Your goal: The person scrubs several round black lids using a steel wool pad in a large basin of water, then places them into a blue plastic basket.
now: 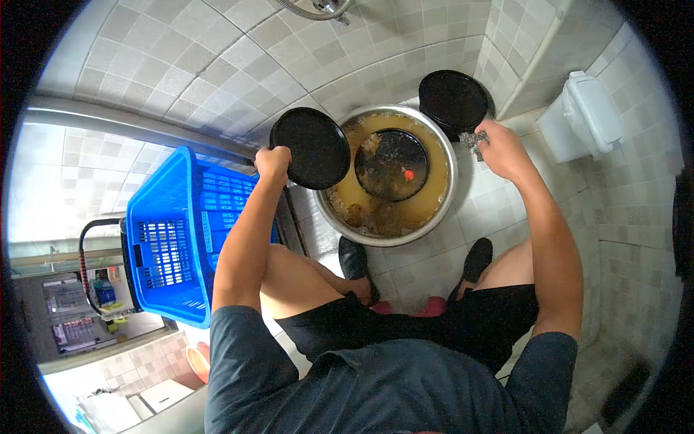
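My left hand [273, 163] grips the rim of a round black pan [312, 148], tilted over the left edge of a large metal basin [451, 189]. Murky yellow-brown water fills the basin, and a second round black pan [383, 181] lies in it. A small orange-red thing [408, 175] shows in that pan; its kind is unclear. Closed around a steel wool scrubber [473, 142], my right hand [504, 150] is just past the basin's right rim. Behind it, another round black pan [452, 101] stands by the tiled wall.
A blue plastic basket [173, 239] with a dark handle [85, 264] stands at my left, beside a door frame [79, 108]. A white lidded bin [582, 119] is by the right wall. A metal hose [311, 11] hangs at the top. My shoes rest on the floor tiles before the basin.
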Demonstrator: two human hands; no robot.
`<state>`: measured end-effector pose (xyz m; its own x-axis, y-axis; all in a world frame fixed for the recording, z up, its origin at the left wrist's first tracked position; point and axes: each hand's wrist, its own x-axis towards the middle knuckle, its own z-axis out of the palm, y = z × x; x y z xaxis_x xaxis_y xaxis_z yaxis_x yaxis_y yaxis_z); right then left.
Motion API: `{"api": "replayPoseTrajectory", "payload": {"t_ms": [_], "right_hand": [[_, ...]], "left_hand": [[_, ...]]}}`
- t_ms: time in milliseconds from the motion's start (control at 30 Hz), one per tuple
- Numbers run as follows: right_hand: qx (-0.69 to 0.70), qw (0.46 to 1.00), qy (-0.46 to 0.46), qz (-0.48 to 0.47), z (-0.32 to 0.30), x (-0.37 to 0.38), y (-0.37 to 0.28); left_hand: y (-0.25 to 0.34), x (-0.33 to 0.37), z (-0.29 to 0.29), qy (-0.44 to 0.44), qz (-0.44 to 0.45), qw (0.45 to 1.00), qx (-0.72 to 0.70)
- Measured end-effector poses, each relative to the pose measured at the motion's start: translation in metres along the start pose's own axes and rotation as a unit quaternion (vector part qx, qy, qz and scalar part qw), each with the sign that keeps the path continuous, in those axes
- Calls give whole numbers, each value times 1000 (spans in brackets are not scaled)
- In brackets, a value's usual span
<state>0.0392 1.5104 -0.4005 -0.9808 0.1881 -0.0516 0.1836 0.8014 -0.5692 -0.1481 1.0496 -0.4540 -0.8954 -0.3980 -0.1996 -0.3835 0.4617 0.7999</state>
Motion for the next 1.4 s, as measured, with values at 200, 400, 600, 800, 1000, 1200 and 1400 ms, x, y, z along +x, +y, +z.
{"api": "replayPoseTrajectory", "payload": {"t_ms": [200,400,600,800,1000,1200,1400], "right_hand": [[12,999,-33,20,6,6,-3],[26,999,-20,21,-1,1,8],[16,999,-34,30,-3,5,6],[52,997,-50,31,0,6,-10],[47,998,-32,19,-2,6,-8],[37,999,-28,22,-2,3,-12],[41,999,-24,8,-4,5,-9]], "left_hand": [[-23,39,24,23,32,988,150],[4,11,50,-14,97,955,280],[19,-3,75,-77,223,875,422],[-2,17,79,-89,207,878,423],[-8,7,105,-107,187,874,436],[-24,-1,121,-148,181,844,482],[-24,4,129,-131,190,839,493]]}}
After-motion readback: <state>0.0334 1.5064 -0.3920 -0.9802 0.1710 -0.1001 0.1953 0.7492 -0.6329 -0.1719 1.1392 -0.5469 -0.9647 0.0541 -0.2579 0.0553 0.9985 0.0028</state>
